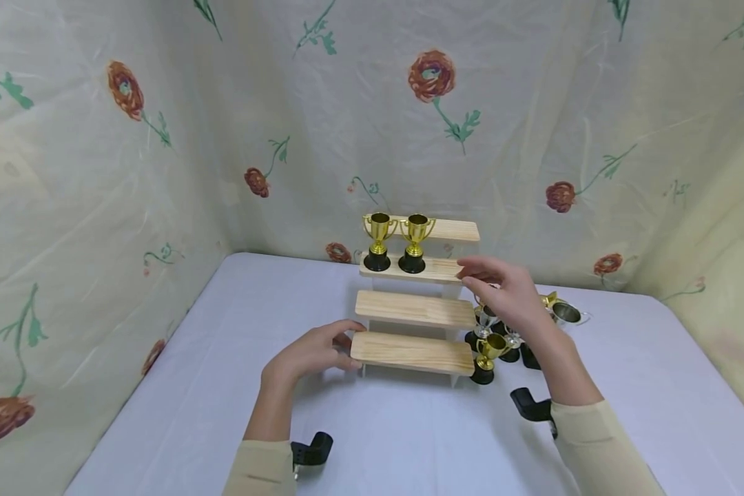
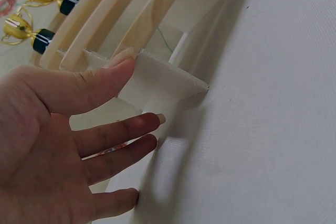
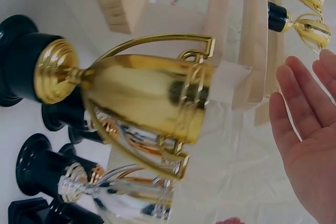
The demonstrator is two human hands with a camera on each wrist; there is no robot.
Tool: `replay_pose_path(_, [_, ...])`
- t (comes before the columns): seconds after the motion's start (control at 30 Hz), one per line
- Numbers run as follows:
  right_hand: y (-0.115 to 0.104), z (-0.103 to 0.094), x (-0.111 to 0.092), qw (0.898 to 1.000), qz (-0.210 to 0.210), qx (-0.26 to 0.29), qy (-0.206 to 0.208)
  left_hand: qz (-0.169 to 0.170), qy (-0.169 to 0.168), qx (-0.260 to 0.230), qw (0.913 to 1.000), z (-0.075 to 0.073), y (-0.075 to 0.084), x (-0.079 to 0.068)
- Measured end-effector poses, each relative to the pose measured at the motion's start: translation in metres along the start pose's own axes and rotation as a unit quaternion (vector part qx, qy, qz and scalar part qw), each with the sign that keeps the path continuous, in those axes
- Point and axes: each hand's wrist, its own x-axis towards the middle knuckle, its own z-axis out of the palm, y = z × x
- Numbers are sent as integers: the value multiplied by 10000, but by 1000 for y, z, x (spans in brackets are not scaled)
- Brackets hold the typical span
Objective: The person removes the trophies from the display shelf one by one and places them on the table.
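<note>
A four-tier stand with pale wooden shelves and white side supports stands in the middle of the table. Two gold trophy cups on black bases are side by side on its second shelf from the top, toward the left. My left hand is at the left end of the lowest shelf; its thumb lies at the shelf's corner, and the other fingers extend loosely beside the white support. At the right end of the trophies' shelf is my right hand, its fingers extended and nothing held.
Right of the stand, partly under my right forearm, cluster several more trophies, among them a gold cup in front, a silver cup and a larger silver cup. A flowered curtain hangs behind the white-covered table.
</note>
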Motion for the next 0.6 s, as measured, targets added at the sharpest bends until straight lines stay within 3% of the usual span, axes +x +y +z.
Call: replay_pose_path(0.6, [-12,9,39,9978,175,551,-316,-17,-78,-10,10000,-3,1,-1])
